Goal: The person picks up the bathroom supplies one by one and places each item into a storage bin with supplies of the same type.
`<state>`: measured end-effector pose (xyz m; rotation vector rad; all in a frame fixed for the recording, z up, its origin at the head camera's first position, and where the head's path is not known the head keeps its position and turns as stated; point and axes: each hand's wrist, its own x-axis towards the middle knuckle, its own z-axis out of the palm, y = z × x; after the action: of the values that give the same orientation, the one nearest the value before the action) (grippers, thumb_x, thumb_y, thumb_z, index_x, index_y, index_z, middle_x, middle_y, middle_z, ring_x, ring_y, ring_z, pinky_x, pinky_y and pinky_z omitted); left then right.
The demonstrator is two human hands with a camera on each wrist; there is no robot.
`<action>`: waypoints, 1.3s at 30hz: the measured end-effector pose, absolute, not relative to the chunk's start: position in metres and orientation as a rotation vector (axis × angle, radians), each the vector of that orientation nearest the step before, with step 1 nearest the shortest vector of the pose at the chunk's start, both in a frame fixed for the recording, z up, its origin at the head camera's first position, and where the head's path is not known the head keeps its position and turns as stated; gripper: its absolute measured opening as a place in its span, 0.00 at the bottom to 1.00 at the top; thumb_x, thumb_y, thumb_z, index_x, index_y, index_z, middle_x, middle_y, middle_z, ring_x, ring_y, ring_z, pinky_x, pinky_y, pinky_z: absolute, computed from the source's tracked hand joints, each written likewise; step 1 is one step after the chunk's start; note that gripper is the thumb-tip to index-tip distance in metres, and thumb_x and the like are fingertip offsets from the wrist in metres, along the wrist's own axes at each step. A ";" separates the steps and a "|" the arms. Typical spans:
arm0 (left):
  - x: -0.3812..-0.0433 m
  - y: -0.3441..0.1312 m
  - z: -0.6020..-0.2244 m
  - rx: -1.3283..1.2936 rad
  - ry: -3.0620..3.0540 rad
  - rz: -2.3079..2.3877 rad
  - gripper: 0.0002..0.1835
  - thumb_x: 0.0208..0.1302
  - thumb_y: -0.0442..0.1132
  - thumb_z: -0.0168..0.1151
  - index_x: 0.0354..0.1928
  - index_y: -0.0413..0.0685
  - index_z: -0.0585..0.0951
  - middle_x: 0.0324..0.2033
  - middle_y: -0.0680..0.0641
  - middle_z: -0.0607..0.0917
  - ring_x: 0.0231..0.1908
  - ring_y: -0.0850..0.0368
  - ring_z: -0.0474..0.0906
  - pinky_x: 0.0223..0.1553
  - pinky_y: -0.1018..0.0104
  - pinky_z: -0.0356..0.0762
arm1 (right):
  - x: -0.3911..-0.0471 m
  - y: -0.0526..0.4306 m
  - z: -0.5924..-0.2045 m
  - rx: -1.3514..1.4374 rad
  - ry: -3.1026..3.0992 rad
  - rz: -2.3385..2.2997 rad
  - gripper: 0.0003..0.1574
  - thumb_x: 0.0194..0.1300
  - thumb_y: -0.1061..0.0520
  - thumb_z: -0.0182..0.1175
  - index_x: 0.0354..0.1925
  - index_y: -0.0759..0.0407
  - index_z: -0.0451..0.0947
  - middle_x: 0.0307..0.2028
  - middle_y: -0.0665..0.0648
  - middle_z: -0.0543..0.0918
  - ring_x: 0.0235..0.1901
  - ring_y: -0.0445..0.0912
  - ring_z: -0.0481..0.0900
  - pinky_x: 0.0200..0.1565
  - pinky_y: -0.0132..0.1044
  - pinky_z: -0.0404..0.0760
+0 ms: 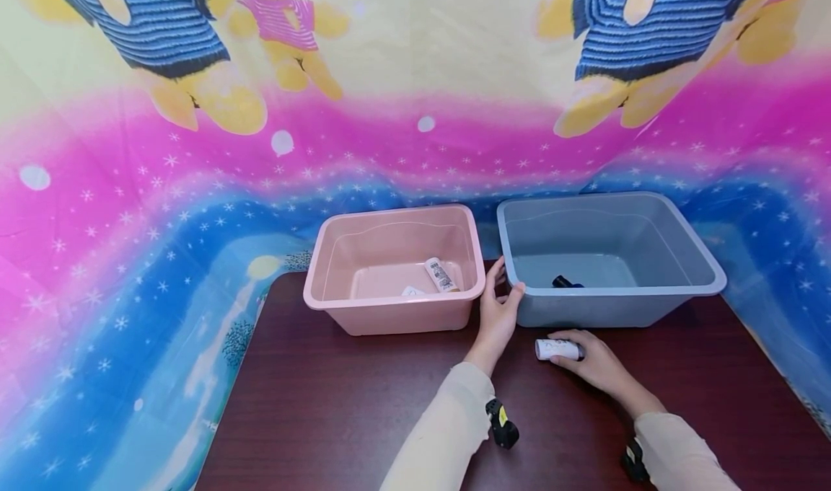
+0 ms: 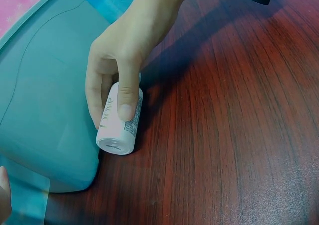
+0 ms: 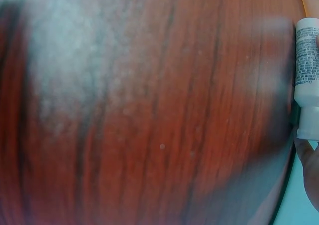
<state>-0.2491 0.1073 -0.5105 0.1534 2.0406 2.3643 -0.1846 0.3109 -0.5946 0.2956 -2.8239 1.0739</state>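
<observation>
My right hand [image 1: 600, 365] holds a small white Dove bottle [image 1: 557, 349] on its side, with the thumb along one side and fingers on the other. It is low over the table, in front of the grey-blue bin [image 1: 584, 309]. The right wrist view shows part of this bottle [image 3: 307, 60] at its right edge, with fine print on the label. My left hand [image 1: 498, 314] is between the two bins, its thumb at the grey-blue bin's front left corner and its fingers along that side. A dark bottle [image 1: 566, 282] lies inside the grey-blue bin, partly hidden by the front rim.
To the left stands a pink bin [image 1: 396, 316]. Inside it are a white bottle [image 1: 441, 275] and another white item [image 1: 412, 290], mostly hidden by the rim. Both bins stand on a dark red wooden table [image 1: 337, 397], close to a printed cloth backdrop [image 1: 415, 145].
</observation>
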 end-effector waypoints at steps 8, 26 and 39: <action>-0.251 0.109 -0.513 0.157 2.044 2.372 0.30 0.71 0.37 0.58 0.71 0.66 0.66 0.64 0.58 0.71 0.62 0.57 0.65 0.59 0.51 0.68 | -0.184 0.310 -0.595 0.302 -2.795 1.066 0.23 0.56 0.55 0.74 0.50 0.56 0.84 0.47 0.58 0.84 0.44 0.48 0.77 0.44 0.41 0.74; -0.250 0.106 -0.513 0.244 2.087 2.341 0.31 0.72 0.39 0.57 0.74 0.56 0.63 0.64 0.55 0.71 0.62 0.55 0.65 0.57 0.54 0.71 | -0.182 0.315 -0.595 0.287 -2.757 1.057 0.22 0.55 0.53 0.75 0.49 0.54 0.84 0.45 0.57 0.85 0.40 0.45 0.79 0.40 0.38 0.75; -0.250 0.106 -0.513 0.203 2.047 2.361 0.29 0.71 0.42 0.60 0.72 0.67 0.66 0.63 0.59 0.71 0.62 0.58 0.66 0.57 0.52 0.70 | -0.177 0.317 -0.590 0.348 -2.732 1.016 0.23 0.54 0.56 0.75 0.50 0.55 0.84 0.45 0.57 0.85 0.40 0.46 0.79 0.39 0.36 0.75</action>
<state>-0.2501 0.1060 -0.5126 0.2032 2.0465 2.3608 -0.1771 0.3170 -0.5895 0.3480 -2.7319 1.0163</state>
